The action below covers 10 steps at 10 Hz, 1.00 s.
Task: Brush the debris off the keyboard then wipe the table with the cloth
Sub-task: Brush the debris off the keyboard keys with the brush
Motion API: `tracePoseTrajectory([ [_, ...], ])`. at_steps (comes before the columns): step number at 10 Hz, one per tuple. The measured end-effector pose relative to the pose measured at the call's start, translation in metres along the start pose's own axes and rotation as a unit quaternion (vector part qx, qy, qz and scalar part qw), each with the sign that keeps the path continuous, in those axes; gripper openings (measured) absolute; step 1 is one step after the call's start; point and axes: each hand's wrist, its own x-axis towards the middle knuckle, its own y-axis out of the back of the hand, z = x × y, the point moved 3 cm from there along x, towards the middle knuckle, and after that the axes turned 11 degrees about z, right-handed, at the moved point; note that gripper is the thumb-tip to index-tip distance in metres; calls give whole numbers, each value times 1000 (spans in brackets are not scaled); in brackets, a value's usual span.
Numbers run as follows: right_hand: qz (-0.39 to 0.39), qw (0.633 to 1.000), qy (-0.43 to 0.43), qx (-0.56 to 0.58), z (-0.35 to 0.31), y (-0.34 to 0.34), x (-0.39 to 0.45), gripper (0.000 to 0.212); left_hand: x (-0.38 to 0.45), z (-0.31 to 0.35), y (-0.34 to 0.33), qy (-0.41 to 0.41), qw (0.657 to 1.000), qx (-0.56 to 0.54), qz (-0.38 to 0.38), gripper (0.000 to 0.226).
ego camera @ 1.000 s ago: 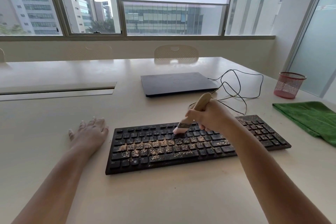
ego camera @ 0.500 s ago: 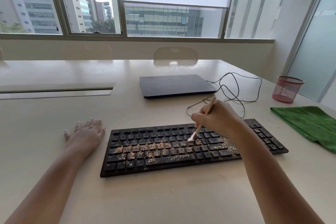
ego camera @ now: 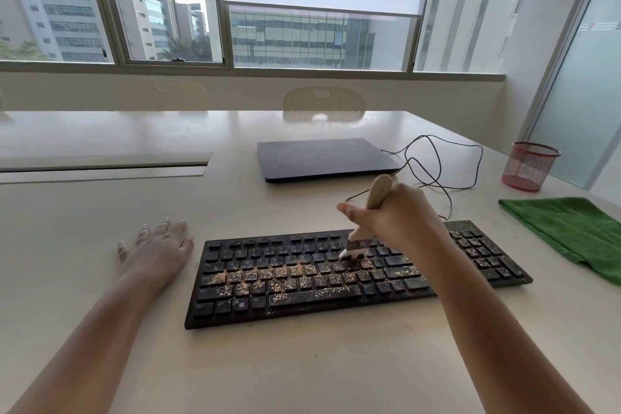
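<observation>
A black keyboard (ego camera: pixel 302 282) lies on the pale table (ego camera: pixel 302 366), its middle and right keys strewn with tan crumbs. My right hand (ego camera: pixel 393 217) is shut on a small wooden-handled brush (ego camera: pixel 378 193); the brush's pale bristles touch the upper key rows right of centre. My left hand (ego camera: pixel 158 247) rests flat on the table just left of the keyboard, fingers spread, holding nothing. A folded green cloth (ego camera: pixel 568 232) lies on the table to the keyboard's right.
A shut dark laptop (ego camera: pixel 324 158) sits behind the keyboard, with a loose black cable (ego camera: pixel 437 165) curling to its right. A red mesh cup (ego camera: pixel 529 166) stands at the far right. A chair back (ego camera: pixel 322 104) shows beyond the table's far edge.
My right hand has tilted the brush handle more upright and swept the bristles slightly up and right on the upper rows. My left hand stays flat.
</observation>
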Motion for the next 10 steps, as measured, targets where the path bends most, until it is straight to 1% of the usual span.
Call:
tracePoseTrajectory([
  [1, 29, 999, 8, 32, -1, 4, 1, 40, 0, 0, 1, 0, 1000, 0, 2, 51],
  [2, -8, 1000, 17, -7, -1, -4, -1, 38, 1, -1, 0, 0, 1000, -2, 2, 51],
  [3, -10, 1000, -16, -24, 3, -2, 0, 32, 0, 0, -1, -1, 1000, -1, 0, 51],
  [4, 5, 999, -35, 3, 5, 3, 2, 29, 1, -1, -1, -1, 1000, -1, 1, 51],
  [5, -35, 999, -39, 16, 3, 0, -2, 26, 2, -2, -1, -3, 1000, 3, 0, 51],
  [6, -56, 997, -43, 1, 3, -2, -5, 27, 1, -1, -2, -4, 1000, 5, 0, 51],
  [7, -35, 996, -67, 47, 4, 7, -2, 23, 1, -1, -2, -4, 1000, 3, 3, 51],
  [8, -32, 996, -63, 61, 2, 8, -2, 19, 2, -2, -1, -3, 1000, 1, 4, 51],
  [9, -55, 996, -64, 18, 5, 2, -2, 27, 1, -2, -1, -5, 1000, 3, -2, 51],
  [10, -30, 997, -71, 6, 9, 6, 1, 29, 0, -1, -2, -4, 1000, 4, -1, 51],
])
